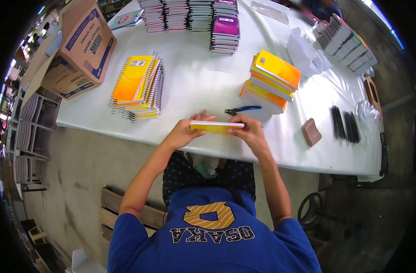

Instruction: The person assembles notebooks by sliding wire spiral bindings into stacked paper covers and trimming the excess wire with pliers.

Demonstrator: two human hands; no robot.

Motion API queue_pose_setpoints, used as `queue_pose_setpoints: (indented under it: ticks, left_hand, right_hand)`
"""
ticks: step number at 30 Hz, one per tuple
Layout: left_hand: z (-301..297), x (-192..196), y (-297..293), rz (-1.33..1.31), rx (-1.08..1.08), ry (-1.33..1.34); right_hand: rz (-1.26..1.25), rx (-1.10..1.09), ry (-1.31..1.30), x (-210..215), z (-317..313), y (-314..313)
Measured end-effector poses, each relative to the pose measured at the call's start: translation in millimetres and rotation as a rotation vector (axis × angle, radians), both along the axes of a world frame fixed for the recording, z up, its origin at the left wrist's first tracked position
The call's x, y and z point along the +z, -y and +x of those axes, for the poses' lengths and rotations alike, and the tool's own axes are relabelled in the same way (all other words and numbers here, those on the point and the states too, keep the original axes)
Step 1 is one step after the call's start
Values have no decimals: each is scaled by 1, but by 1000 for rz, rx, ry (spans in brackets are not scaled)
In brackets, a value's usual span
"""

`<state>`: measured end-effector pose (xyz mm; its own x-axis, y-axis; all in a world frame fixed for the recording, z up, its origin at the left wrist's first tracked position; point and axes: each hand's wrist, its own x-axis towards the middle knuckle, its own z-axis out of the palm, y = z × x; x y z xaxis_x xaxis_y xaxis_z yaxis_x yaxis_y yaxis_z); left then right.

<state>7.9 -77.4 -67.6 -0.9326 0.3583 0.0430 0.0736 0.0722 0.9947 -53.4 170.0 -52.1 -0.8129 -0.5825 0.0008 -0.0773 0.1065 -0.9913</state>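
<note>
A small yellow notebook [217,128] is held level over the near edge of the table, its white page edge turned up. My left hand [186,133] grips its left end, the thumb below and some fingers raised behind. At the right end, my right hand [248,132] pinches it between thumb and fingers. No wire spiral can be made out on this notebook. Just beyond my right hand lie pliers [244,109] with blue handles. Spiral-bound yellow-orange notebooks [134,82] are piled to the left. Another yellow-orange notebook stack [271,75], without visible spirals, leans unevenly to the right.
An open cardboard box [83,54] stands at the far left. Purple-topped notebook stacks [225,34] line the back of the white table [190,73]. On the right are a brown block [311,132], black wire coils [345,125], crumpled plastic [306,52] and a tall notebook stack [347,43].
</note>
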Motion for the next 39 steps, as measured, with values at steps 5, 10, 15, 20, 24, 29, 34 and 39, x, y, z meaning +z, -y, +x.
queue_pose_setpoints:
  ticks: [5, 10, 15, 20, 24, 29, 34, 39]
  left_hand:
    - [8, 27, -16, -133, 390, -206]
    - [16, 18, -20, 155, 389, -83]
    - [10, 91, -66, -1120, 354, -784]
    - [-9, 54, -69, -1167, 231, -739]
    - [-4, 67, -70, -1084, 115, -571]
    - [-15, 89, -71, -1077, -62, -257]
    - [-18, 89, -71, -1129, -37, -237]
    - [-14, 85, -68, -1151, -16, -252]
  right_hand:
    - [-210, -192, 72, -13, 25, 17]
    - [-103, -135, -26, -30, 31, 33]
    - [-76, -201, -119, -28, 30, 26]
    - [-16, -287, -452, 22, 10, -34]
    - [307, -846, -694, 56, -87, -174]
    - [1445, -1082, -637, -1, -177, -329]
    - [1454, -982, -899, -13, -190, -358]
    - [1091, -913, -1146, 33, -172, -328]
